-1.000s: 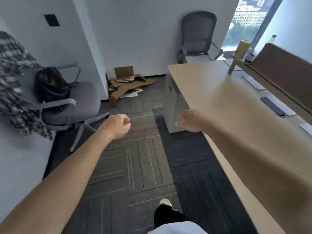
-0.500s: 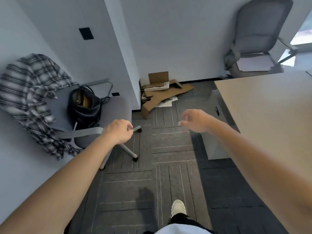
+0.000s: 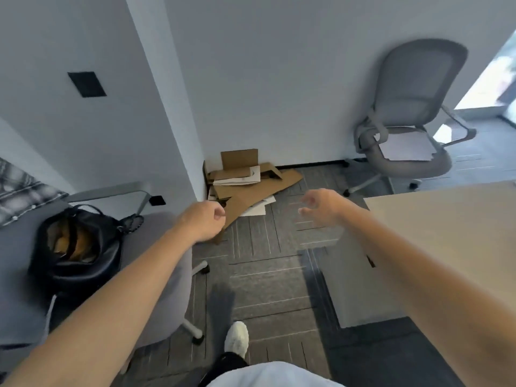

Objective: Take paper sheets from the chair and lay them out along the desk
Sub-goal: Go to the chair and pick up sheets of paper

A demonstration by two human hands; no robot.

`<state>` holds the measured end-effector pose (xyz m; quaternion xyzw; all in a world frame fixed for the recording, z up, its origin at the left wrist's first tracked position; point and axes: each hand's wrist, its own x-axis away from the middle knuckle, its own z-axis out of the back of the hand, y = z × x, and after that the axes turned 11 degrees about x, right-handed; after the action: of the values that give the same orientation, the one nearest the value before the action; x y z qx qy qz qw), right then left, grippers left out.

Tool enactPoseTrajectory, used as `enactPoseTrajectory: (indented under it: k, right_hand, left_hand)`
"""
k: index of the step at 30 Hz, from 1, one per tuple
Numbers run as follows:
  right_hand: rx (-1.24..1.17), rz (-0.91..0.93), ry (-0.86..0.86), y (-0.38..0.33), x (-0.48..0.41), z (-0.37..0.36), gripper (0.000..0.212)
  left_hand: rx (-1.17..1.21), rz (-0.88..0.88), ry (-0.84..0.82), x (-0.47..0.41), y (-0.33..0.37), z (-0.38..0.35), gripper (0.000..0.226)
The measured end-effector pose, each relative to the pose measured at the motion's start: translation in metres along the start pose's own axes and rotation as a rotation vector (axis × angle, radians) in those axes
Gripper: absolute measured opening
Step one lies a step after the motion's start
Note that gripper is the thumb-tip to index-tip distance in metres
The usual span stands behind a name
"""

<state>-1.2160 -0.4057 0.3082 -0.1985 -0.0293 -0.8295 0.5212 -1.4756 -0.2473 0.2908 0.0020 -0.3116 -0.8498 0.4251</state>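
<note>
A stack of white paper sheets (image 3: 406,145) lies on the seat of a grey office chair (image 3: 418,88) by the far wall at the right. The light wooden desk (image 3: 446,219) fills the right side, its corner nearest me. My left hand (image 3: 205,220) hangs in the air over the floor with fingers curled and nothing in it. My right hand (image 3: 321,206) reaches forward with its fingers loosely spread, holding nothing, well short of the chair.
A pile of flattened cardboard (image 3: 245,180) lies in the wall corner ahead. A second grey chair (image 3: 156,275) at the left carries a black bag (image 3: 78,247) and a plaid shirt (image 3: 19,191). Dark carpet tiles lie between. A grey cabinet (image 3: 354,280) stands under the desk.
I have walked forward and turned right: the far chair with the sheets is larger and nearer. My right hand's fingers have spread apart. Both arms stay stretched ahead.
</note>
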Motion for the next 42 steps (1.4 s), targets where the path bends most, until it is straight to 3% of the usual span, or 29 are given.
enactPoseTrajectory:
  k: [6,13,20,26,31,35,42]
  right_hand:
    - [-0.048,-0.183,0.034,0.045,-0.071,0.053,0.05]
    - [-0.153,-0.345,0.086,0.148,-0.159,0.076,0.047]
    - [-0.263,-0.492,0.124,0.275,-0.255,0.114,0.048]
    - [-0.279,-0.584,0.113,0.373,-0.318,0.148,0.042]
    - [-0.362,-0.67,0.137,0.451,-0.374,0.171,0.045]
    - [-0.447,-0.791,0.139,0.514,-0.405,0.187,0.06]
    - [-0.586,-1.055,0.13,0.623,-0.436,0.207,0.054]
  left_hand:
    - [-0.089,-0.193,-0.118,-0.149,0.054,0.039,0.03]
    - [-0.163,-0.406,-0.195,-0.307,0.147,0.031,0.031]
    - [-0.27,-0.413,-0.336,-0.479,0.242,0.006,0.033]
    - [-0.184,-0.494,-0.335,-0.588,0.32,-0.008,0.031]
    - [-0.028,-0.603,-0.325,-0.68,0.373,-0.042,0.025]
    - [-0.049,-0.684,-0.415,-0.762,0.441,-0.082,0.025]
    - [-0.208,-0.86,-0.652,-0.879,0.598,-0.153,0.027]
